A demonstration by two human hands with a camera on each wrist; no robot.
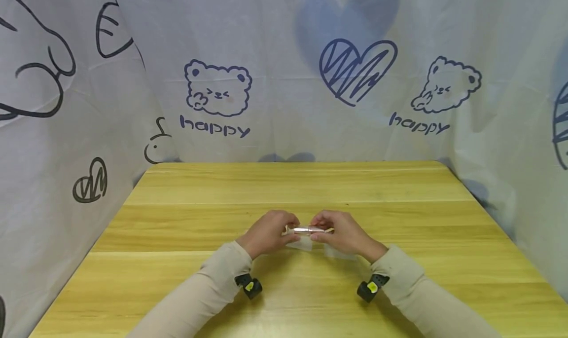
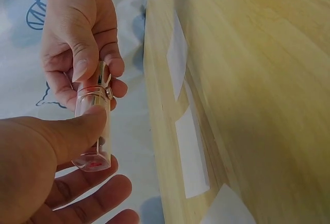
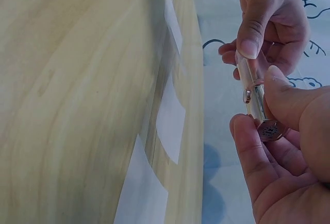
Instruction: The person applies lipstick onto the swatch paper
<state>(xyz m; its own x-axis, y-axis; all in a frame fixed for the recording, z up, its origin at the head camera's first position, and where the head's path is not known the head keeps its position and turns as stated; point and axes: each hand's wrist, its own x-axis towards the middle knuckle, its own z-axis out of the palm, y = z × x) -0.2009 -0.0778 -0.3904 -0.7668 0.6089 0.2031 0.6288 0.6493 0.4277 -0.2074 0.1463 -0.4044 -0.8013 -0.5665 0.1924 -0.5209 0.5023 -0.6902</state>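
Note:
Both hands hold a slim lipstick tube (image 1: 307,230) level over the wooden table (image 1: 186,219), one hand at each end. Thumb and fingers of the left hand (image 1: 271,233) pinch its clear end (image 2: 94,159), which shows red inside the tip in the left wrist view. At the other end, the right hand (image 1: 345,232) grips the shiny metallic base (image 3: 271,131), whose end face carries a dark pattern. A small metal ring (image 3: 247,96) sits on the tube's side between the hands. The fingers partly cover both ends.
White paper pieces (image 1: 301,243) lie on the table beneath the hands; several show in the right wrist view, one of them a curled paper piece (image 3: 171,118). A white cloth curtain (image 1: 275,106) with drawings stands behind the table and along both sides.

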